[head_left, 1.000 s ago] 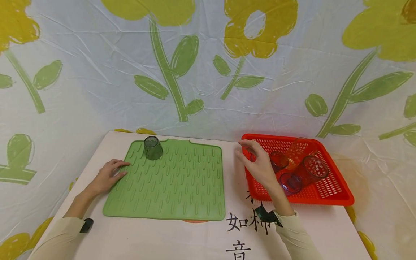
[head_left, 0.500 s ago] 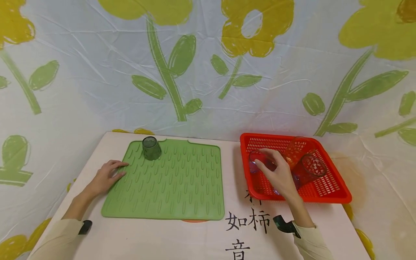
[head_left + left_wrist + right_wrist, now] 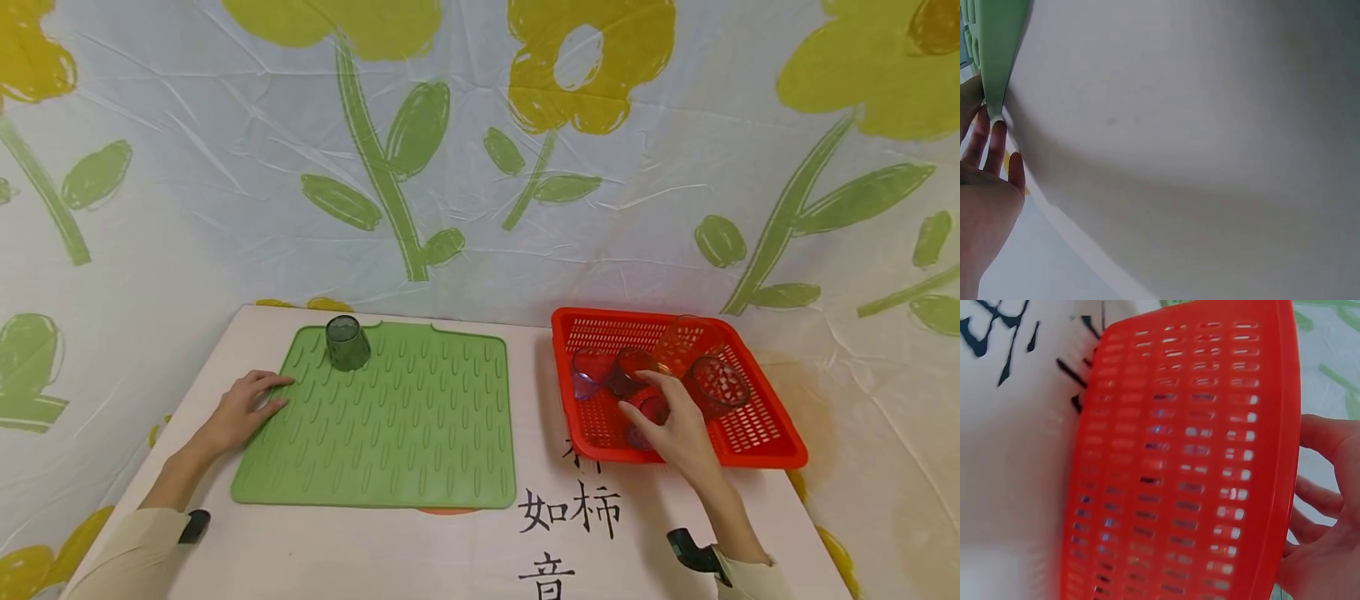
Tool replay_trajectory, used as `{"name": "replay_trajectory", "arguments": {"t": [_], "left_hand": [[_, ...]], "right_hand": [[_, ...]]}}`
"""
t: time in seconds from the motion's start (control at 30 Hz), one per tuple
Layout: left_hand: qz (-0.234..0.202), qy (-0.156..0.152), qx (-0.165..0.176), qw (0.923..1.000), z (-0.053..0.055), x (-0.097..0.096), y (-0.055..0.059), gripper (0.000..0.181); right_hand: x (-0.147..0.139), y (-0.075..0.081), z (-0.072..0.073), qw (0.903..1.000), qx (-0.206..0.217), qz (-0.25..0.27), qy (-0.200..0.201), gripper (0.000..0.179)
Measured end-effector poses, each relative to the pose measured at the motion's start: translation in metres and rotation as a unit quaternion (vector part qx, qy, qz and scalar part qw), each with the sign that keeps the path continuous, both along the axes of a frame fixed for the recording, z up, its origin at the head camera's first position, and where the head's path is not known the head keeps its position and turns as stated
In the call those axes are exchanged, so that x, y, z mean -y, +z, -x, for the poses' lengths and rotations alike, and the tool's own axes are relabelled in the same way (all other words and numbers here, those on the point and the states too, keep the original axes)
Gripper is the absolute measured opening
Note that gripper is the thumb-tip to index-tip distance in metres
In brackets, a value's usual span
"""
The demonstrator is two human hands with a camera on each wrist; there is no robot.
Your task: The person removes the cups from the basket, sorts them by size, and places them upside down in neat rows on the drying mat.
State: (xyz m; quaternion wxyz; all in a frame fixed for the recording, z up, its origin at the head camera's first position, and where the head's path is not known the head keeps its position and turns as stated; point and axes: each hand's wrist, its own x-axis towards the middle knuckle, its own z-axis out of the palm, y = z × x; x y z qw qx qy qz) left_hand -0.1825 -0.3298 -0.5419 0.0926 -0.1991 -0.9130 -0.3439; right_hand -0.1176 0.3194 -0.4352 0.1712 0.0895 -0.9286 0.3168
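Observation:
At the far left of the green drying mat [image 3: 397, 417] stands a dark grey-green glass [image 3: 347, 343]. My left hand [image 3: 238, 410] rests at the mat's left edge, thumb and fingers touching it; the left wrist view shows the fingers [image 3: 997, 147] at that edge. My right hand [image 3: 678, 425] hovers over the red basket [image 3: 750, 460], thumb and fingers spread beside a purplish glass [image 3: 640, 437], which it partly hides. Contact with that glass cannot be told. In the right wrist view the fingers [image 3: 1319, 500] show behind the basket's rim.
Inside the basket lie a bluish clear glass [image 3: 588, 379], a dark glass [image 3: 628, 375], an orange-tinted clear glass [image 3: 678, 340] and a tall glass [image 3: 718, 387]. Black characters [image 3: 570, 510] mark the white table [image 3: 360, 550]. A flowered cloth [image 3: 480, 275] hangs behind.
My right hand has moved right and nearer, from the basket's left rim to over the purplish glass inside. The left hand stays at the mat's edge.

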Motion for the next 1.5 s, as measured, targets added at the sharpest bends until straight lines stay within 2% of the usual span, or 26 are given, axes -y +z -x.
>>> {"name": "replay_trajectory", "arguments": {"t": [0.3,0.43,0.93,1.2,1.5], "left_hand": [[-0.004,-0.005,-0.009,0.9999,0.000,0.001,0.000,0.034],[-0.005,-0.002,-0.002,1.0000,-0.001,0.001,0.001,0.034],[-0.007,0.001,0.016,0.9998,-0.002,-0.003,0.003,0.033],[-0.002,0.005,0.019,0.9998,-0.001,-0.003,0.005,0.034],[-0.004,0.004,0.013,0.9999,-0.002,-0.003,0.005,0.034]], "right_hand": [[-0.011,-0.001,-0.012,0.9986,0.003,-0.037,-0.038,0.055],[-0.015,0.000,-0.018,0.9974,0.010,-0.043,-0.056,0.055],[-0.019,0.002,-0.032,0.9879,0.064,-0.069,-0.124,0.057],[-0.017,0.003,-0.030,0.9867,0.096,-0.075,-0.108,0.061],[-0.015,0.006,-0.016,0.9853,0.118,-0.107,-0.060,0.069]]}}
